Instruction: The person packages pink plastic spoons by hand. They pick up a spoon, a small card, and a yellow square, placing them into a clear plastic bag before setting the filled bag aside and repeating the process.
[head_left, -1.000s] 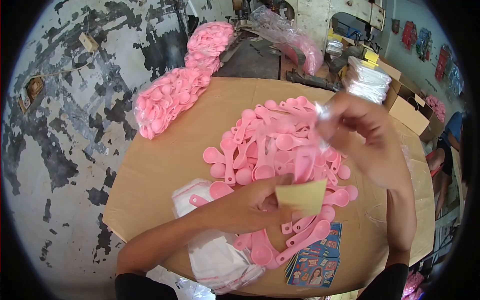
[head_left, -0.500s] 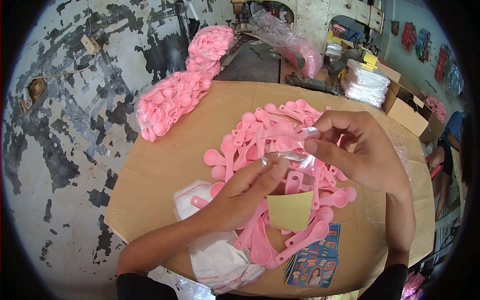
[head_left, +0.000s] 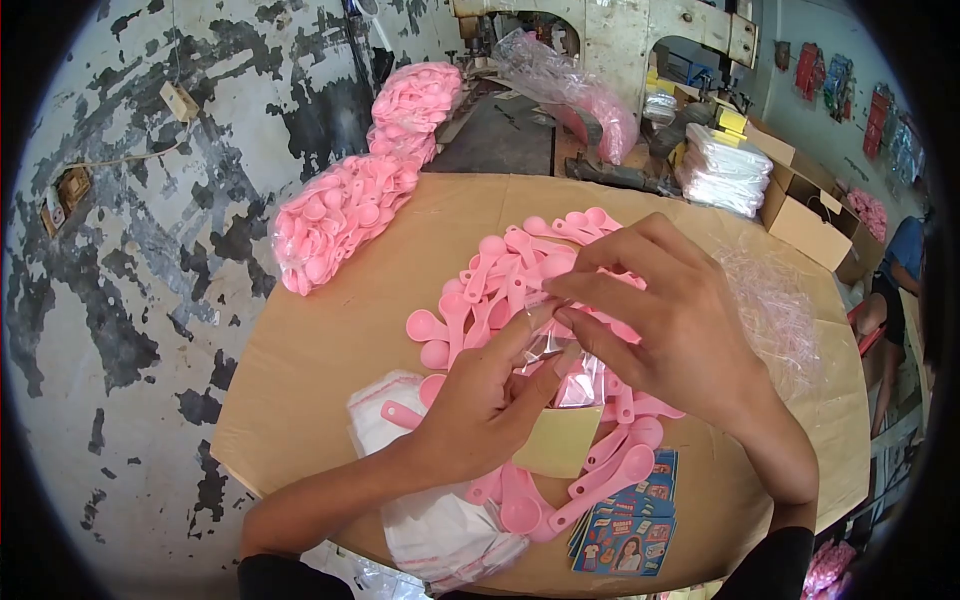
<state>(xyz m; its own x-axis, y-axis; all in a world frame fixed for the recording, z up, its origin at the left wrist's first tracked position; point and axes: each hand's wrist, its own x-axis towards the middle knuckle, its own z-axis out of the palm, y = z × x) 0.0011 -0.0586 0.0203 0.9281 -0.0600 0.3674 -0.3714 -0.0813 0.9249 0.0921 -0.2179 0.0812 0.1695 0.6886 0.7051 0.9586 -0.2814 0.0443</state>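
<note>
Brown cardboard (head_left: 330, 340) covers the round table, which stands on a floor of grey, badly flaking paint. At its far left edge lie two full bags of pink spoons (head_left: 340, 210). Behind the table stand a pale machine (head_left: 600, 30), a stack of white packets (head_left: 725, 170) and open cardboard boxes (head_left: 810, 220). A person in blue sits at the right edge (head_left: 900, 260). Loose pink spoons (head_left: 480, 290) are heaped in the middle of the cardboard, with crumpled clear film (head_left: 780, 320) to their right. A pile of flat clear bags (head_left: 430, 520) and a fan of printed cards (head_left: 630, 530) lie near the front edge.

Above the heap, the left hand (head_left: 480, 400) and right hand (head_left: 670, 330) meet at a small clear bag (head_left: 560, 350). The left thumb and fingers grip its near side, and the right fingertips pinch its top edge. A tan card (head_left: 555, 440) sits under the left hand, though its grip there is hidden.

Half a second earlier the hands were further apart, with the bag stretched between them. Since then the right hand has dropped and closed in over the left. The tan card, then hanging in full view, is now half covered.
</note>
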